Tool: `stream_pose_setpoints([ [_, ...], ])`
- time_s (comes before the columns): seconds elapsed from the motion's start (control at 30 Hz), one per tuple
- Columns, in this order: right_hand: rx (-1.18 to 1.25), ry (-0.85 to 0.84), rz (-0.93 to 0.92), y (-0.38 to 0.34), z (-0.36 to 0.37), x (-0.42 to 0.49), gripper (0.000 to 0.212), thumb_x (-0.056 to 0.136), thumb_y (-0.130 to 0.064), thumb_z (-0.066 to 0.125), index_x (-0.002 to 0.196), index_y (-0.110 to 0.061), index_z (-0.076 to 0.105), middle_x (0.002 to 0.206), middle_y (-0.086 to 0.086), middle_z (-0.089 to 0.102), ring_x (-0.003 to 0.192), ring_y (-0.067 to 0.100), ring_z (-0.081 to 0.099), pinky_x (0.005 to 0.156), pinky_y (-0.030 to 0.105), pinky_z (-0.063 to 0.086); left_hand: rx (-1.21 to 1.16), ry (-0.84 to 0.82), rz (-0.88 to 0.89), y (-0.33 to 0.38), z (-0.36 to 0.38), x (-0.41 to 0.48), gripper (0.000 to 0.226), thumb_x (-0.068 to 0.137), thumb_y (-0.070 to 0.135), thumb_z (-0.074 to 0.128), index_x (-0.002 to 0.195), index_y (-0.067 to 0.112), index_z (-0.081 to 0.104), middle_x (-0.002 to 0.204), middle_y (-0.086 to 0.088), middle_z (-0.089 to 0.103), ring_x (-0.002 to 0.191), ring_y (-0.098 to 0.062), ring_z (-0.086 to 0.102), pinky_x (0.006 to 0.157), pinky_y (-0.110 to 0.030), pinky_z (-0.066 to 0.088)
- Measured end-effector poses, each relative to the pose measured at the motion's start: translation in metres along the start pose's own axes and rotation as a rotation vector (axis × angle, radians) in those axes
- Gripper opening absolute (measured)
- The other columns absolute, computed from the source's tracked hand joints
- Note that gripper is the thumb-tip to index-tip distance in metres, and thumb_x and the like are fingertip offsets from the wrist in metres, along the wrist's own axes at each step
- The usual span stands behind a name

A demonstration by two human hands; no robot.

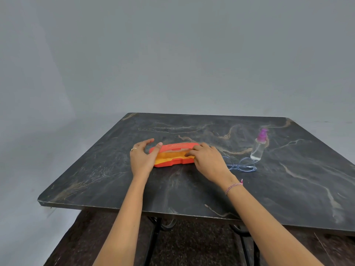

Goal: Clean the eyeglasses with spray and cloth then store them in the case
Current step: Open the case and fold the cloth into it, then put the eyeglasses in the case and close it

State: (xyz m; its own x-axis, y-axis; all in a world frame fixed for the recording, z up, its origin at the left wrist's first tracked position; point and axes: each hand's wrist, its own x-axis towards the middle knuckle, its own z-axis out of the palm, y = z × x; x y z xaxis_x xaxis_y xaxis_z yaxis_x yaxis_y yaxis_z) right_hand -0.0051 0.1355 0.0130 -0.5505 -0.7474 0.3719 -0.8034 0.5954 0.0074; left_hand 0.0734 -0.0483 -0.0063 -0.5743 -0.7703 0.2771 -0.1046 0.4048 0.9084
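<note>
A: Case pos?
B: Orange case on the dark marble table, roughly mid-table. Lid is up, yellow lining showing. Long axis runs left-right across the view, right end tipped slightly away from the camera. Open side faces the person, hinge on the far side.

A: Hands?
B: Left hand at the case's left end, thumb up on the lid edge, other fingers spread and curved, not clamped on anything. Ring on one finger. Right hand over the right end, fingertips down inside the yellow lining; can't tell if it's pinching smth in there, fingers hide it. Bead bracelet on the right wrist.

A: Glasses?
B: Eyeglasses, thin blue frame, lying on the table just right of the right hand, apart from the case. Long axis also about left-right. Orientation of temples hard to read, too thin.

A: Spray?
B: Clear spray bottle w/ purple pump top, upright, just behind the glasses toward the right far side. Cloth not identifiable.
</note>
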Motion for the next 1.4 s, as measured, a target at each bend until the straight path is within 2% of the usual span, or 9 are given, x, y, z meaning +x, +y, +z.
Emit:
stream_pose_setpoints([
  [0.1,0.037,0.061,0.023,0.005,-0.003,-0.004,0.037,0.092,-0.012,0.039,0.116,-0.029,0.062,0.119,-0.007,0.060,0.107,0.018,0.048,0.086,0.030,0.037,0.118,0.081,0.115,0.013,0.005,-0.012,0.037,0.080,0.045,0.067,0.112,0.028,0.065,0.126,0.003,0.051,0.123,-0.015,0.039,0.084,-0.026,0.036],
  [0.23,0.068,0.112,0.082,0.020,-0.012,-0.010,0.033,0.091,-0.014,0.044,0.112,-0.030,0.064,0.112,-0.007,0.063,0.104,0.020,0.049,0.082,0.033,0.038,0.190,0.085,0.279,0.029,0.024,-0.024,0.034,0.078,0.045,0.067,0.108,0.029,0.066,0.120,0.003,0.055,0.117,-0.016,0.042,0.093,-0.037,0.045],
  [0.3,0.066,0.129,0.113,0.032,-0.017,-0.016,0.033,0.089,-0.013,0.046,0.111,-0.029,0.065,0.109,-0.005,0.065,0.105,0.021,0.051,0.081,0.034,0.040,0.229,0.056,0.346,0.039,0.037,-0.031,0.033,0.078,0.045,0.067,0.107,0.029,0.067,0.118,0.003,0.056,0.116,-0.017,0.044,0.093,-0.038,0.044],
  [0.47,0.076,0.175,0.233,0.072,-0.026,-0.037,0.024,0.089,-0.015,0.053,0.106,-0.023,0.069,0.104,-0.002,0.067,0.100,0.024,0.053,0.076,0.037,0.045,0.265,-0.072,0.462,0.060,0.070,-0.052,0.027,0.081,0.039,0.065,0.104,0.025,0.069,0.113,0.003,0.060,0.110,-0.018,0.047,0.092,-0.032,0.042],
  [0.73,0.059,0.009,0.341,0.124,-0.032,-0.068,0.024,0.093,-0.020,0.053,0.107,-0.009,0.069,0.104,0.006,0.062,0.104,0.025,0.049,0.085,0.038,0.046,0.352,-0.371,0.513,0.079,0.115,-0.075,0.021,0.087,0.032,0.062,0.104,0.024,0.071,0.100,0.002,0.064,0.098,-0.015,0.054,0.076,-0.025,0.042],
  [1.03,0.170,-0.003,0.374,0.129,-0.026,-0.073,0.020,0.090,-0.012,0.057,0.104,-0.006,0.070,0.104,0.007,0.066,0.098,0.026,0.058,0.084,0.031,0.043,0.405,-0.402,0.494,0.083,0.122,-0.078,0.015,0.088,0.017,0.062,0.099,0.016,0.073,0.100,-0.002,0.067,0.084,-0.012,0.060,0.075,-0.018,0.039],
  [1.17,0.241,0.033,0.390,0.130,-0.028,-0.078,0.015,0.087,-0.013,0.063,0.098,-0.009,0.072,0.097,0.004,0.067,0.088,0.019,0.059,0.074,0.021,0.038,0.421,-0.440,0.518,0.084,0.118,-0.076,0.013,0.088,0.021,0.063,0.096,0.019,0.073,0.098,0.002,0.068,0.081,-0.009,0.058,0.073,-0.019,0.041],
  [1.27,0.318,0.025,0.392,0.131,-0.036,-0.081,0.011,0.083,-0.014,0.068,0.092,-0.011,0.074,0.092,0.004,0.067,0.076,0.011,0.052,0.066,0.014,0.033,0.426,-0.484,0.559,0.082,0.111,-0.074,0.011,0.087,0.022,0.064,0.094,0.019,0.072,0.093,0.004,0.068,0.077,-0.005,0.052,0.070,-0.020,0.040],
  [1.4,0.378,-0.058,0.365,0.129,-0.047,-0.084,0.012,0.079,-0.019,0.072,0.090,-0.015,0.075,0.089,0.004,0.068,0.076,0.010,0.054,0.059,0.008,0.036,0.433,-0.504,0.679,0.074,0.103,-0.077,0.011,0.089,0.017,0.060,0.094,0.016,0.070,0.096,0.002,0.064,0.086,-0.010,0.055,0.073,-0.020,0.039],
])
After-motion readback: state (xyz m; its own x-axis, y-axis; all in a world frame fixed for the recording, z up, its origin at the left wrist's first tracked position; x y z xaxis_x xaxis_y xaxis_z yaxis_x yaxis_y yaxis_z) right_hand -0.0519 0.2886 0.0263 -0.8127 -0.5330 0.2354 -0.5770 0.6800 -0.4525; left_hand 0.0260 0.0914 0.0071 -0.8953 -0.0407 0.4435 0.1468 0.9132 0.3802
